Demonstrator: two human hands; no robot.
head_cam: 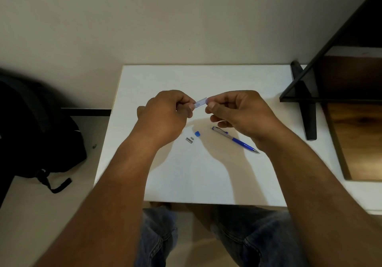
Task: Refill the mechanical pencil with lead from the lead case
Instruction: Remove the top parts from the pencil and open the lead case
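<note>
Head view: pinching lead case (201, 101) at both ends, left hand (165, 115) and right hand (237, 111) fingers curled, probably to draw lead for the mechanical pencil (235, 139) lying near.

Blue-silver mechanical pencil (235, 140) lying diagonally, tip lower right, pale slim lead case (201, 102) held aloft, tilted

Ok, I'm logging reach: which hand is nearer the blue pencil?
Right. The right hand hovers over the clip end of the pencil; the left hand is farther left.
</note>
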